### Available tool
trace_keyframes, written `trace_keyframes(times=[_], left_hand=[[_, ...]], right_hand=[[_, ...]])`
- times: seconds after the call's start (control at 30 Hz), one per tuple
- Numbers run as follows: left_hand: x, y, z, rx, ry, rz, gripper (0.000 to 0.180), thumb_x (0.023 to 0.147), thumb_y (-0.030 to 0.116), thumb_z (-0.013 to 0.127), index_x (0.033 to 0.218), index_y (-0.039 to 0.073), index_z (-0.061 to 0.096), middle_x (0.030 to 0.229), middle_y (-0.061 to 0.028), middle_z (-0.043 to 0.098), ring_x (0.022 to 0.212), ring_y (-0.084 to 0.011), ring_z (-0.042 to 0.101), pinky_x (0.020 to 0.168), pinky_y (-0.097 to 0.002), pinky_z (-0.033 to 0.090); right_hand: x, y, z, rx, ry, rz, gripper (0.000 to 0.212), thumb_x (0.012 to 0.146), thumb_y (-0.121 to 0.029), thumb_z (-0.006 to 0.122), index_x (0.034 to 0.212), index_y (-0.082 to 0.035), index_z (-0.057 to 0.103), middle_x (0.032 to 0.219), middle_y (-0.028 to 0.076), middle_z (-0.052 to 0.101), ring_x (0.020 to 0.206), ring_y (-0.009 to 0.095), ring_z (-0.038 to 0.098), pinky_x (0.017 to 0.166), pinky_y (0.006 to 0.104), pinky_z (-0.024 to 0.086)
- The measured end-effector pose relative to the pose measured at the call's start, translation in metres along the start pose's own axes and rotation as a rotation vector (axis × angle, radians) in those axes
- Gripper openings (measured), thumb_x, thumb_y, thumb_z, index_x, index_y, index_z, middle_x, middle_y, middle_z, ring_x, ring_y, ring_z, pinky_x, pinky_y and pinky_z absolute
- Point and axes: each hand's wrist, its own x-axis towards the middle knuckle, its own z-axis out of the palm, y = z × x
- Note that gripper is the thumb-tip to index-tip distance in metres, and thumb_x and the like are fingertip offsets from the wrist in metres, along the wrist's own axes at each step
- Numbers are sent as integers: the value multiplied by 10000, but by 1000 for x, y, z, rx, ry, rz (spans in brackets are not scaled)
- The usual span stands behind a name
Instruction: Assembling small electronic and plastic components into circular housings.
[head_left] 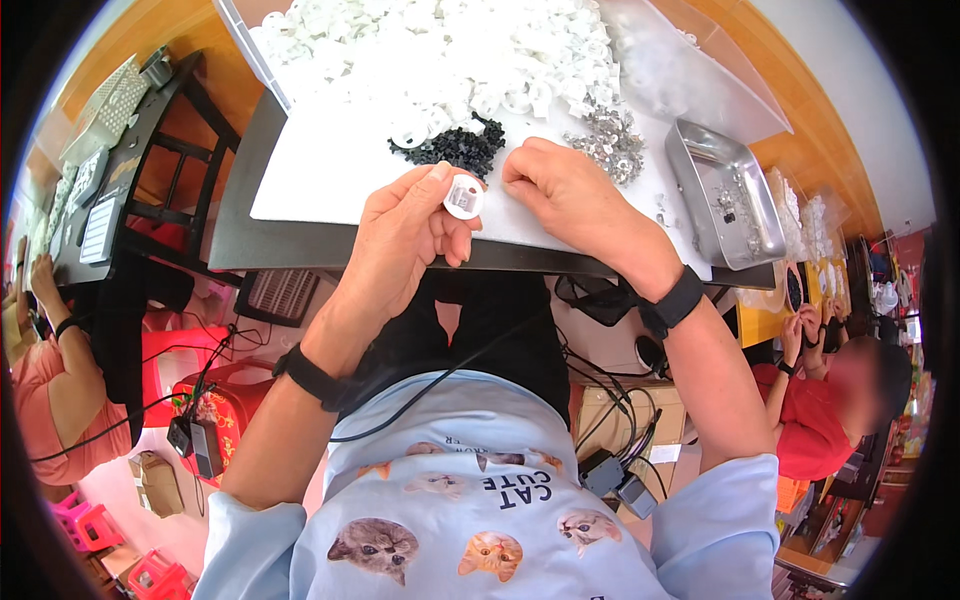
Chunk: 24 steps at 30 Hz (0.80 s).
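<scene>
Between the thumb and fingers of my left hand (400,220) is a small round white plastic part (464,197) with a metal piece set in its face. My right hand (570,195) rests on the white sheet (315,175) just to the right, its fingers curled in and pressed together. Whatever those fingertips may hold is hidden. Beyond my hands lies a heap of small black pieces (465,150). Small silvery metal pieces (612,145) are piled behind my right hand. A large mound of white plastic parts (430,65) fills the far side.
A shallow metal tray (707,180) with a few small pieces stands at the right. The dark table edge (290,248) runs just below my hands. Cables (610,400) hang beneath. Other people work at tables on both sides, one in a red shirt (815,420).
</scene>
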Motion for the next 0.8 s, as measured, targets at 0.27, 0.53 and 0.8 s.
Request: trace_keyframes(times=[0.27, 0.53, 0.8], left_hand=[[2, 3, 1, -1, 40, -54, 364, 1003, 302, 429, 975, -18, 599, 669, -74, 592, 455, -85, 470, 390, -206, 321], [2, 11, 3, 11, 60, -122, 441, 966, 369, 491, 744, 3, 599, 573, -30, 514, 398, -38, 325, 360, -200, 219], [3, 14, 5, 51, 106, -161, 467, 965, 387, 479, 697, 17, 573, 554, -15, 479, 398, -33, 285, 363, -208, 181]], right_hand=[[-1, -19, -15, 189, 82, 67, 101, 836, -110, 565, 826, -14, 592, 792, 127, 603, 726, 307, 588, 631, 387, 462], [6, -48, -17, 519, 21, 17, 120, 849, -110, 554, 818, 5, 564, 716, 132, 551, 636, 264, 533, 589, 347, 433], [9, -45, -10, 428, 113, -100, 91, 865, -79, 527, 818, -4, 545, 771, 125, 554, 673, 293, 554, 612, 357, 448]])
